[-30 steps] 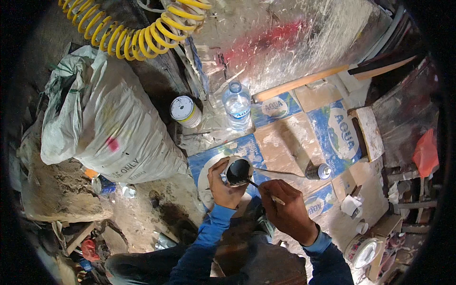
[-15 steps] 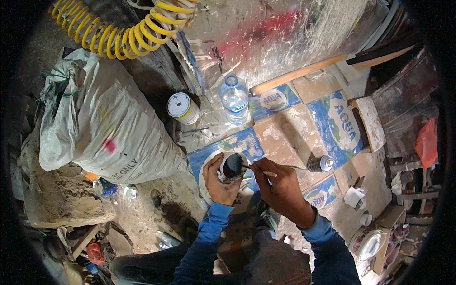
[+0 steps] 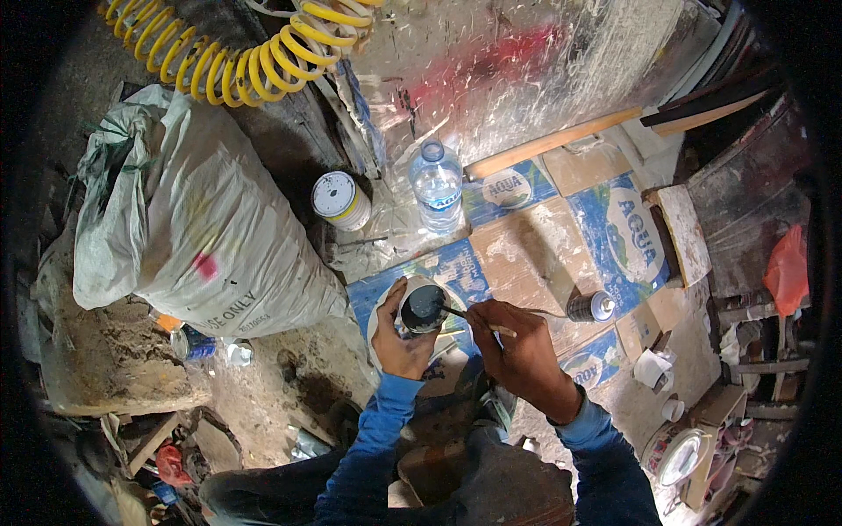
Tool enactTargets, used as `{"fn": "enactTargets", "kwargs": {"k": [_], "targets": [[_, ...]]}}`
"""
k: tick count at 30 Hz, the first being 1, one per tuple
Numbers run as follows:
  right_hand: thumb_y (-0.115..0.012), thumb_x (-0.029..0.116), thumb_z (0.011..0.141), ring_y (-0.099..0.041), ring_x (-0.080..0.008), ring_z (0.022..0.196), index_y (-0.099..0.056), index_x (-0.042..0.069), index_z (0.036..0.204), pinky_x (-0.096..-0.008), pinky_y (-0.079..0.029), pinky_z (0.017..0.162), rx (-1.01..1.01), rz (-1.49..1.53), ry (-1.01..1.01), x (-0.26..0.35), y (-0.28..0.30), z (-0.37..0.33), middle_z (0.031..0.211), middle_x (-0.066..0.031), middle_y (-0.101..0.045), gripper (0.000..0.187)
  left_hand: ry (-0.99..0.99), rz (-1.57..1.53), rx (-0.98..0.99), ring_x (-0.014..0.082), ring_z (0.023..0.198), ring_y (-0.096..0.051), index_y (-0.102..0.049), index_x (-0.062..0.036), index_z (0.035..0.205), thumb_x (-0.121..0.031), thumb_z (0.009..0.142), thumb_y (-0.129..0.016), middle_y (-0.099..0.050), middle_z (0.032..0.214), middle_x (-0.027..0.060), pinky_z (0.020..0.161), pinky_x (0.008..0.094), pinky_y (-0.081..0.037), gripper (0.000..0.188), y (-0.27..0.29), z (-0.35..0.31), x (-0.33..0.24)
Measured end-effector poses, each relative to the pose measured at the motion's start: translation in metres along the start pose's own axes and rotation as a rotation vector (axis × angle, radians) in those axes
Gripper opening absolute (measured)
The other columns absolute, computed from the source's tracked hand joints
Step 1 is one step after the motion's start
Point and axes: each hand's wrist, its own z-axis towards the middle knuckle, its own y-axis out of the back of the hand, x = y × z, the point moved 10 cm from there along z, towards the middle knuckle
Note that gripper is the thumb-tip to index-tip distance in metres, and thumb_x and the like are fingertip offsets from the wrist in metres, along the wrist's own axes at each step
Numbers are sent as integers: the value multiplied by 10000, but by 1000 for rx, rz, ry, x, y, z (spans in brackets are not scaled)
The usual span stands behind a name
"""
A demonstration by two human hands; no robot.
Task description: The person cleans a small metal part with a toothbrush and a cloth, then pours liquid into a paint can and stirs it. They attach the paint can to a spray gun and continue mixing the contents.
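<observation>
My left hand [image 3: 399, 346] is wrapped around a small cup [image 3: 423, 307] with a dark blue-grey coating or liquid inside, its mouth tipped toward me. Pinched in my right hand [image 3: 519, 349] is a thin stick [image 3: 454, 311], dark toward the cup and paler by the fingers. Its tip reaches into the cup's mouth; whether it ends in bristles I cannot tell. Both hands are above flattened cardboard [image 3: 526, 250] printed blue and white. To the right of my right hand a small spray can [image 3: 591, 306] lies on the cardboard.
A clear plastic bottle [image 3: 437, 188] and a white paint can [image 3: 340, 202] stand beyond my hands. At left leans a full white sack [image 3: 210, 219], with a yellow coiled hose [image 3: 254, 66] above. A wooden strip [image 3: 557, 142] lies along the back; a white tub [image 3: 677, 458] is at lower right.
The cup has tilted, so more of its inside shows. My left hand has shifted slightly left with it. The stick stays in the cup, and the view has moved a little.
</observation>
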Motion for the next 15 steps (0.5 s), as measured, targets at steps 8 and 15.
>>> {"fn": "enactTargets", "kwargs": {"k": [8,15], "targets": [[-625,-10,876,-667,-303,723,-627,-41,918,-372,-537,644,45,-50,-76,6,-12,9,844,-151,-660,52,156,-312,32,188,1081,-610,-467,3,1235,-56,649,-878,-586,1254,141,925,303,-513,719,-10,-7,12],[-625,-6,858,-639,-318,774,-616,-25,947,-397,-521,674,-61,-8,53,16,1,10,880,-156,-638,92,313,-412,71,192,1022,-616,-472,-12,1206,-91,643,-883,-592,1205,124,914,322,-517,702,-18,-7,18]]}}
